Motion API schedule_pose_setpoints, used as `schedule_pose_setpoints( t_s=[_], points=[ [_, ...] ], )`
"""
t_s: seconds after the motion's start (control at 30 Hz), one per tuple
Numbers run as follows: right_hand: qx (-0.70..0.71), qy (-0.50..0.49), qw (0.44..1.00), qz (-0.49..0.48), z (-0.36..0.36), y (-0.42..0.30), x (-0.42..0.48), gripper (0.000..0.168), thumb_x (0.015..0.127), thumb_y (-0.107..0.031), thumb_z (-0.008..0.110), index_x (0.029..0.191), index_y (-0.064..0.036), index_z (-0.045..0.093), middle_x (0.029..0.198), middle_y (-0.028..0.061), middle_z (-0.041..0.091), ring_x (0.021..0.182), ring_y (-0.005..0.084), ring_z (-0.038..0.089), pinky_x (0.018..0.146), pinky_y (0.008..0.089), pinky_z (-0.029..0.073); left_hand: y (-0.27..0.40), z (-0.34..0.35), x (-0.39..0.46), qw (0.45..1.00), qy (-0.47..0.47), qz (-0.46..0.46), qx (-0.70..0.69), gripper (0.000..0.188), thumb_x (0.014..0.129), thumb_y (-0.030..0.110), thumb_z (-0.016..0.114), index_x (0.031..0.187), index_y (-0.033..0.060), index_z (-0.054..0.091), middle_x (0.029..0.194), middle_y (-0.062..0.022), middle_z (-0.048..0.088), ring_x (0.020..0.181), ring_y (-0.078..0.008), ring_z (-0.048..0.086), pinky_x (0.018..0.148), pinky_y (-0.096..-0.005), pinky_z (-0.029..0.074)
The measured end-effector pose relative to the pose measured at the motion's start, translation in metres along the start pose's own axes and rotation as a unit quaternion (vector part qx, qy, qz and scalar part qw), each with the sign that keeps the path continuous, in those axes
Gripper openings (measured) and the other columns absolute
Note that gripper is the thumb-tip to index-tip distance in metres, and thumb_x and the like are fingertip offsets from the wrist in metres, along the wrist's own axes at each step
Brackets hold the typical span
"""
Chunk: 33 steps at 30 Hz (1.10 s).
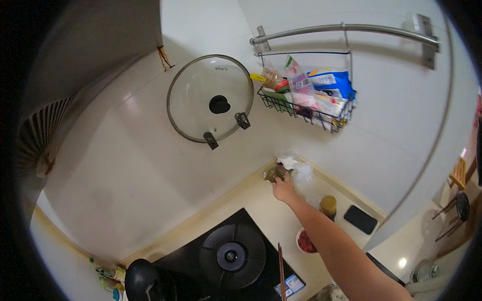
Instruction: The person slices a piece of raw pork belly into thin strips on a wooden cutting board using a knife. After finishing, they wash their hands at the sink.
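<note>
My right hand (284, 189) reaches to the back corner of the counter, its fingers at a crinkled plastic packet with dark brown contents (275, 173); whether they grip it I cannot tell. Clear and white plastic bags (301, 171) lie just beside it. Under my forearm stand a jar with a yellow-brown lid (328, 205) and a white bowl of raw red meat (305, 242), partly hidden. A pair of chopsticks (281, 271) lies over the edge of the black gas hob (232, 257). My left hand is out of view.
A glass pan lid (199, 94) is held against the wall by hooks. On a steel rail (346, 28) hangs a wire basket (301, 114) of packets. A black phone (360, 219) lies at the right. Left of the burner is a black pan-like object (141, 282), near bottles (118, 272).
</note>
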State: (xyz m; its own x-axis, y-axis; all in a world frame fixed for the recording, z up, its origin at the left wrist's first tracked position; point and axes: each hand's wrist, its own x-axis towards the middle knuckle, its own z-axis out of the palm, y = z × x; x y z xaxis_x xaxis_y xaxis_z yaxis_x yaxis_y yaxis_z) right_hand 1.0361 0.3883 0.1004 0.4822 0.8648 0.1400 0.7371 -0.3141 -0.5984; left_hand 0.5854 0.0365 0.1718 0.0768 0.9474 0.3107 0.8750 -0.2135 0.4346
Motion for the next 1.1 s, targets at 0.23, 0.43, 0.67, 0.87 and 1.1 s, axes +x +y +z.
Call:
schedule_pose_setpoints(
  t_s=[0.23,0.43,0.67,0.87,1.1],
  points=[
    [-0.023,-0.002,0.995,0.095,0.069,0.027,0.109,0.049,0.085,-0.03,0.032,0.122,0.001,0.038,0.135,0.023,0.019,0.127,0.0363,0.006,0.103,0.0438,0.003,0.05,0.032,-0.087,0.984,0.023,-0.169,0.057,0.019,0.073,0.003,0.057,0.092,0.0004,0.057,0.1,-0.0177,0.053,0.082,-0.03,0.056,0.068,-0.0336,0.047],
    [-0.019,0.073,0.988,0.137,0.069,0.022,0.124,0.049,0.081,-0.026,0.037,0.118,0.005,0.042,0.13,0.0205,0.03,0.126,0.033,0.015,0.104,0.0396,0.003,0.101,0.034,-0.085,0.967,0.08,-0.243,-0.009,0.019,0.074,-0.001,0.055,0.093,-0.0019,0.056,0.098,-0.0177,0.054,0.083,-0.028,0.056,0.068,-0.0319,0.047],
    [0.571,0.068,0.818,-0.02,-0.026,-0.041,-0.015,0.023,0.081,-0.007,0.049,0.102,0.003,0.052,0.109,0.0132,0.052,0.105,0.0224,0.045,0.093,0.0333,0.031,0.127,0.068,-0.021,0.991,0.019,-0.132,0.001,0.013,0.079,0.004,0.055,0.091,-0.0004,0.057,0.105,-0.0161,0.053,0.089,-0.0253,0.054,0.071,-0.0295,0.045],
    [0.78,-0.235,0.58,-0.009,-0.055,-0.057,-0.14,0.017,0.084,-0.006,0.046,0.094,0.002,0.057,0.102,0.0092,0.055,0.097,0.0153,0.049,0.087,0.0269,0.036,0.212,0.087,0.104,0.76,0.198,-0.16,-0.598,0.024,0.084,0.024,0.051,0.096,0.003,0.056,0.097,-0.0131,0.055,0.085,-0.0214,0.053,0.07,-0.0349,0.045],
    [0.482,-0.299,0.691,-0.448,-0.096,-0.052,-0.233,0.017,0.078,-0.001,0.05,0.093,0.0,0.059,0.107,0.0116,0.054,0.104,0.0254,0.049,0.087,0.0344,0.038,0.184,0.124,0.15,0.523,0.013,-0.14,-0.841,0.054,0.086,0.034,0.041,0.131,0.0103,0.023,0.131,-0.0139,0.031,0.118,-0.0296,0.033,0.096,-0.0447,0.03]
  ],
)
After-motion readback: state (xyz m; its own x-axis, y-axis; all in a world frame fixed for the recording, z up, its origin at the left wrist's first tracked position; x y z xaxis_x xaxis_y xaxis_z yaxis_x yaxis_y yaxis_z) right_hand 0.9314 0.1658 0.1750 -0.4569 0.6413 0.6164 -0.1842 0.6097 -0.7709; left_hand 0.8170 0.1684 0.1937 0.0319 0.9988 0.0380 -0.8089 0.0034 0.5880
